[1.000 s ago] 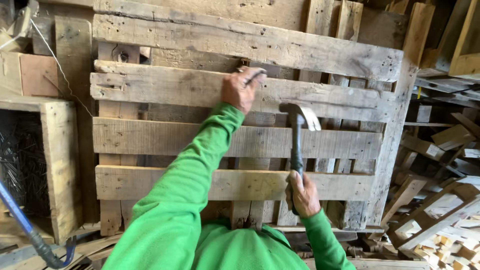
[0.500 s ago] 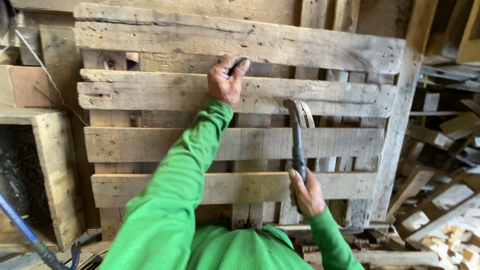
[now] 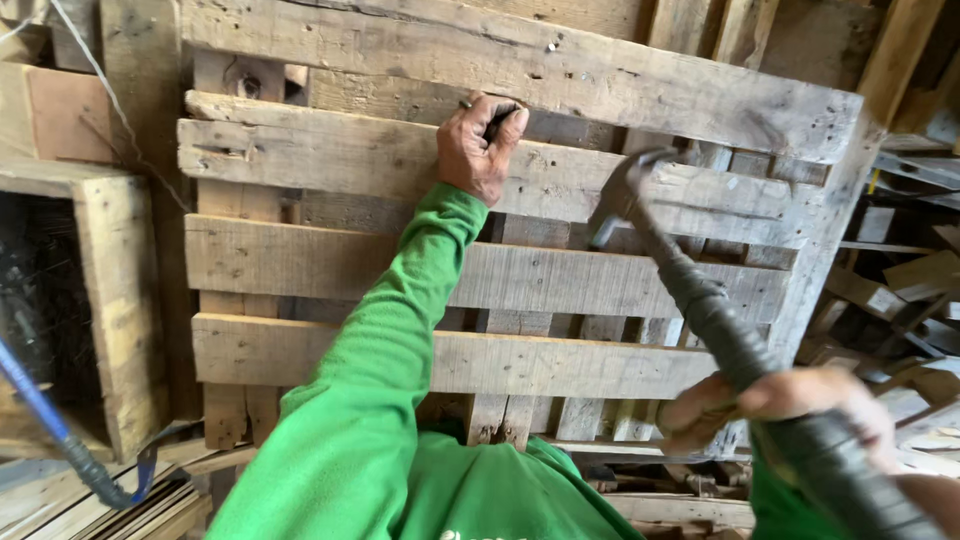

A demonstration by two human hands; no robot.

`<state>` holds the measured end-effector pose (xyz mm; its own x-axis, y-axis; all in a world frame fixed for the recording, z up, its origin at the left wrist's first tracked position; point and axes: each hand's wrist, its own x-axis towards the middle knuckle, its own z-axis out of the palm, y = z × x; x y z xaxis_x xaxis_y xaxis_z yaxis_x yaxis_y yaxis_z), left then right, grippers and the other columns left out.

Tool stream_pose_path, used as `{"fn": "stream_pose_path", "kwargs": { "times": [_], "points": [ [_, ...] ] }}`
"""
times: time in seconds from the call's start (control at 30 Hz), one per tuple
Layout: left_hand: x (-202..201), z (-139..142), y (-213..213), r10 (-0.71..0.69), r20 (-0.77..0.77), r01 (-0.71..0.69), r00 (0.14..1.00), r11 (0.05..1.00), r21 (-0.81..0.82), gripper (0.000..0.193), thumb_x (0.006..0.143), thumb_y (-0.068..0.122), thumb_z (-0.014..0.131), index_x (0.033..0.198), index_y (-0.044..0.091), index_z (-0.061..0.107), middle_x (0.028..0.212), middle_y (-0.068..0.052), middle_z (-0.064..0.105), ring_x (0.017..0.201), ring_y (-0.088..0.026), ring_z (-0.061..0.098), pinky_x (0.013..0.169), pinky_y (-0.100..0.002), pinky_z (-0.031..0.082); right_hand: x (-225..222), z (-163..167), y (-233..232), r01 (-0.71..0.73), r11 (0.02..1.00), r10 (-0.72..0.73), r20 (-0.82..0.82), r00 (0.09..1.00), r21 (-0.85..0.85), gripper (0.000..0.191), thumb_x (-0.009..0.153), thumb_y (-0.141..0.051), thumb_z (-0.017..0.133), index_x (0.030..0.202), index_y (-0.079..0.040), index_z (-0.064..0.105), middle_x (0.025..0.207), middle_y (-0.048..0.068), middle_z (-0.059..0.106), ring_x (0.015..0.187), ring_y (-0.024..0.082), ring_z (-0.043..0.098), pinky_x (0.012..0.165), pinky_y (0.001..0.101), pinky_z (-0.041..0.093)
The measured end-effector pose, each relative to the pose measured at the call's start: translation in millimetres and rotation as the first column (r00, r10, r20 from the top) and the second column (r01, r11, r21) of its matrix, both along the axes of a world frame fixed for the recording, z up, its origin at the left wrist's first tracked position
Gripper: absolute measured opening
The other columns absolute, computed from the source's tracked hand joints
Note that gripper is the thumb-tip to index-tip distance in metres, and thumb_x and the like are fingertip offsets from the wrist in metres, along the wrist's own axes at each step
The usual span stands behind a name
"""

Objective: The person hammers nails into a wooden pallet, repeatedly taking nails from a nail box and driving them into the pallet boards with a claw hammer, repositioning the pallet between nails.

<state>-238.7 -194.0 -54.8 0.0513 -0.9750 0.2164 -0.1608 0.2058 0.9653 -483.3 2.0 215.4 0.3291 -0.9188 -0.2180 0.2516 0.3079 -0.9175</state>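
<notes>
Soft daylight, dim at left; motion blur bottom right w/ edge distortion.

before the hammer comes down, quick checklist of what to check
1. Left hand pinching a nail against the pallet: ok.
2. Right hand wrapped on the hammer handle: ok.
3. Hammer head raised, apart from the boards: ok.
4. Fingers out of the strike path: not ok, they sit right at the nail.
5. Nail standing straight: cannot tell.
</notes>
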Motion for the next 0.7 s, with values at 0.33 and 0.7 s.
{"fn": "stream_pose_path", "kwargs": {
  "times": [0.33,0.7],
  "points": [
    [-10.9,2.5,-0.9,0.271,0.003,-0.27,0.962,0.957,-0.104,0.012,0.103,0.018,0.068,0.103,0.006,0.066,0.093,-0.013,0.067,0.083,-0.032,0.069,0.075,-0.041,0.055,23.4,-27.1,-133.9,-0.181,0.887,-0.14,-0.621,0.771,-0.425,0.017,0.089,-0.019,0.072,0.098,-0.008,0.064,0.08,0.01,0.067,0.062,0.015,0.065,0.058,0.0326,0.055],
    [-8.2,-22.3,-4.2,0.344,0.029,-0.344,0.938,0.939,-0.022,0.015,0.098,0.007,0.06,0.111,0.0,0.059,0.1,-0.022,0.064,0.093,-0.043,0.064,0.081,-0.047,0.053,178.8,-124.5,-294.0,-0.542,0.825,0.293,-0.701,0.65,-0.158,0.04,0.093,-0.034,0.074,0.11,0.002,0.065,0.084,0.003,0.065,0.074,0.013,0.062,0.061,0.0274,0.054]
  ]
}}
